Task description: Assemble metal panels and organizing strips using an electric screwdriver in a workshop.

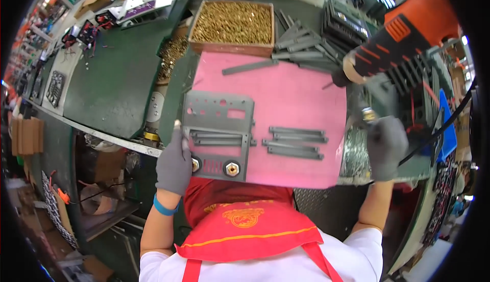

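A dark grey metal panel (219, 106) with round and rectangular cutouts stands near the left of a pink mat (301, 98). My gloved left hand (174, 162) grips its left edge. Two brass hex fittings sit in the panel's lower part, the right one (232, 168) in full view, the other partly behind my fingers. To the right, my gloved right hand (388, 146) is curled and blurred, just below a small shiny brass-coloured piece (368, 113); what it holds is unclear. Between the hands lie several grey metal strips (296, 135), some also seen through the panel's large opening.
A box of small brass screws (232, 24) stands behind the mat, with loose metal strips (301, 42) beside it. An orange and black power tool (398, 42) hangs at the upper right. A green work surface (112, 83) extends left; a blue bin (448, 124) is far right.
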`<state>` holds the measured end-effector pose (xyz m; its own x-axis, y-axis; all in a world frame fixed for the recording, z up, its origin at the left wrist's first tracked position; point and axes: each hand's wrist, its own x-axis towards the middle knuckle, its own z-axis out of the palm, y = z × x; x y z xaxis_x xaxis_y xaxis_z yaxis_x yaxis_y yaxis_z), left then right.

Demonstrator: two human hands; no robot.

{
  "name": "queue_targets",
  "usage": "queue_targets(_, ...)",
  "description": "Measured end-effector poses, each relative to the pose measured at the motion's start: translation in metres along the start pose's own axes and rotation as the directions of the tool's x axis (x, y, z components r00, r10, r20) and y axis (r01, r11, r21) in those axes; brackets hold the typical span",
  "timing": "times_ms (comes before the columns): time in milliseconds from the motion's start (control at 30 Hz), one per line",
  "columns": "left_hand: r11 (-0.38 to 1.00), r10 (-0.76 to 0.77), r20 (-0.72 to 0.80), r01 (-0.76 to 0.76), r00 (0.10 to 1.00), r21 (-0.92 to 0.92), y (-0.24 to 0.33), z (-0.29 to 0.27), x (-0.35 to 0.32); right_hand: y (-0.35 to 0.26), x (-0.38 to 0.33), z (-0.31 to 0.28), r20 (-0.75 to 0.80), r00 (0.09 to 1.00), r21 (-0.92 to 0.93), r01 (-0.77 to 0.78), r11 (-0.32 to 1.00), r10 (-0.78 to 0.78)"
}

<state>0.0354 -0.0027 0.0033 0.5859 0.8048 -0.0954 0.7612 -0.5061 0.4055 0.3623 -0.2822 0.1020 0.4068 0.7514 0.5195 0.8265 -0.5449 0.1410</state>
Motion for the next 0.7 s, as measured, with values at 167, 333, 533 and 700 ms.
queue_targets(167,0.935,-0.08,0.195,0.006,0.978,0.354,0.018,-0.006,0.018,-0.095,-0.057,0.018,0.214,0.965,0.349,0.068,0.935,-0.15)
queue_targets(333,0.907,-0.014,0.219,-0.08,0.976,0.413,0.046,-0.047,0.03,-0.134,-0.062,0.038,0.307,0.921,0.412,0.096,0.906,-0.238)
queue_targets(533,0.885,0.451,-0.118,-0.426,0.885,0.19,0.075,-0.088,0.147,-0.106,-0.03,0.028,0.496,0.789,0.679,-0.091,0.729,-0.363)
queue_targets(700,0.704,0.705,-0.193,-0.639,0.683,0.31,0.083,-0.037,0.266,-0.083,-0.002,0.041,0.438,0.893,0.574,-0.362,0.734,0.098)
